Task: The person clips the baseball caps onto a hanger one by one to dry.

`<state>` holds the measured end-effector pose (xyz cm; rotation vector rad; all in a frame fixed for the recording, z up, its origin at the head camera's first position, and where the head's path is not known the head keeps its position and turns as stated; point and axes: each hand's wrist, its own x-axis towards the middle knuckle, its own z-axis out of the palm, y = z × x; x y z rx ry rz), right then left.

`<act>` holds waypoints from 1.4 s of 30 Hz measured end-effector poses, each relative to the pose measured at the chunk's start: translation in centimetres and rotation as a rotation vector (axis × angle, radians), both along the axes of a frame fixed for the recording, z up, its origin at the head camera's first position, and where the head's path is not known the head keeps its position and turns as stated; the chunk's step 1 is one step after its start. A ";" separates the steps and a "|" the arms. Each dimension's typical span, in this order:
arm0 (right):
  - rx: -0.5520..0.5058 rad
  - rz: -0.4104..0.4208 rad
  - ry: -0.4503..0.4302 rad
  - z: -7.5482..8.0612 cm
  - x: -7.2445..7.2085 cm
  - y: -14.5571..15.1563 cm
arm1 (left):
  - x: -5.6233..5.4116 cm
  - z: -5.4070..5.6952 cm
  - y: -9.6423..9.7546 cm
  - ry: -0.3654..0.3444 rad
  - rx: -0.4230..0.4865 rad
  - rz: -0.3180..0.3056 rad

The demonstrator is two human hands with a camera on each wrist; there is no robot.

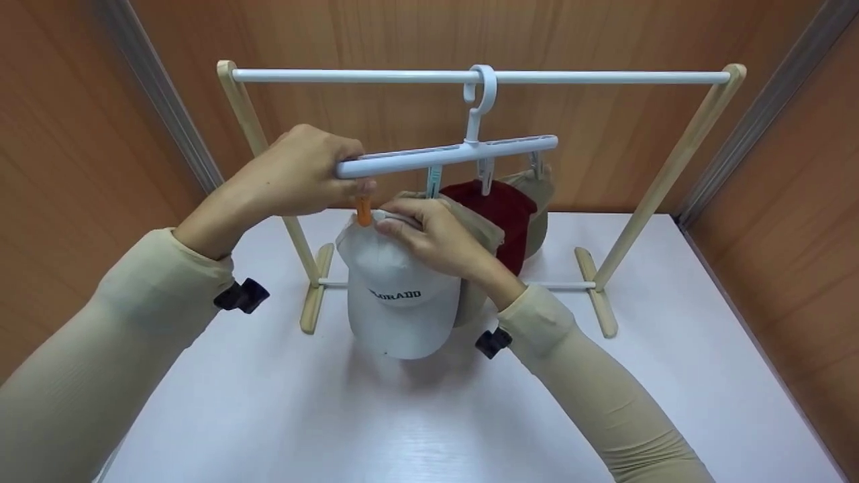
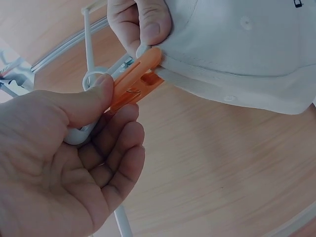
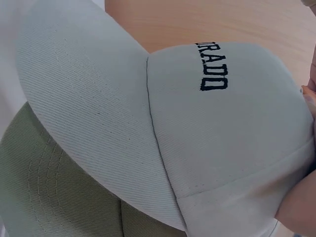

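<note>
A white cap (image 1: 402,329) with dark lettering hangs brim down under the left end of a white clip hanger (image 1: 416,159). My left hand (image 1: 295,171) is at that end, its thumb and fingers pinching an orange clothespin (image 2: 134,79). The clothespin's tip lies at the cap's back edge in the left wrist view. My right hand (image 1: 443,235) pinches the cap's fabric just beside the clothespin. In the right wrist view the cap (image 3: 227,133) fills most of the picture, overlapping an olive-tan cap (image 3: 64,182) behind it.
The hanger's hook (image 1: 488,94) sits over the white bar (image 1: 604,78) of a wooden-legged rack (image 1: 678,181). Behind the white cap hang a tan cap (image 1: 480,225), a dark red cap (image 1: 500,208) and another tan cap (image 1: 540,215). Wood-grain panels surround the white table (image 1: 416,429).
</note>
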<state>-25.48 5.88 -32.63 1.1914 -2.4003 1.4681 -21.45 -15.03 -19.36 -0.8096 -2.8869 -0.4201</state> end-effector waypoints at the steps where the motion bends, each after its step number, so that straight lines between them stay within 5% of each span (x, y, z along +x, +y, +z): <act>1: -0.002 0.004 -0.001 0.0 0.0 0.0 | 0.0 0.0 0.0 0.000 0.000 0.000; 42: 0.015 -0.090 0.099 0.2 0.1 -0.4 | -0.1 -0.8 0.1 -0.041 0.008 0.034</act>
